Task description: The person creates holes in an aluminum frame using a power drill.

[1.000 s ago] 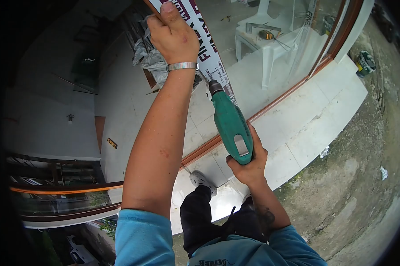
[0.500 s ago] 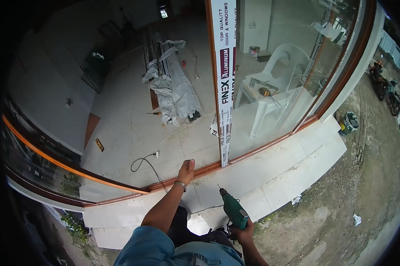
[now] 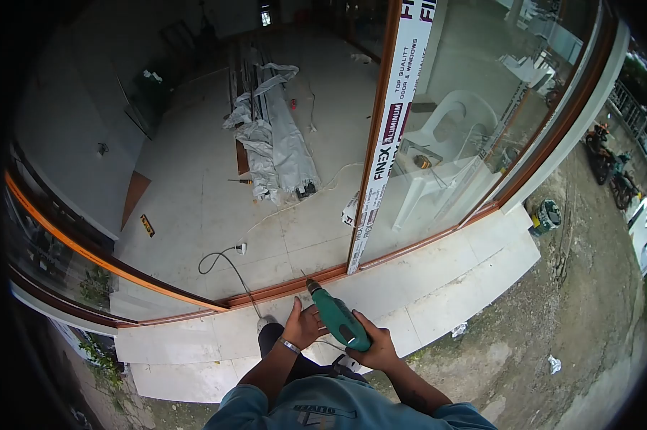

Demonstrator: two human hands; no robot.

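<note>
A green power drill point(image 3: 340, 319) points up and to the left, its thin bit near the brown door track point(image 3: 287, 288). My right hand point(image 3: 378, 345) is wrapped round its grip. Beside the drill's body, on its left, my left hand point(image 3: 303, 324) has its thumb apart from the fingers; part of the fingers is behind the drill. To the right of the drill rises an upright frame post point(image 3: 389, 140) with printed wrapping, standing on the track. A white tiled step point(image 3: 388, 294) lies under the drill.
Inside are wrapped metal lengths point(image 3: 286, 154), a cable with a plug point(image 3: 240, 249), a screwdriver point(image 3: 241, 181) and a yellow-black object point(image 3: 147, 225). A white plastic chair point(image 3: 438, 172) shows through the glass. Outside are a bucket point(image 3: 546, 216) and motorcycles point(image 3: 610, 168).
The drill in my right hand has moved up and left to the track. My left hand has come down and right, beside the drill. The view has shifted slightly.
</note>
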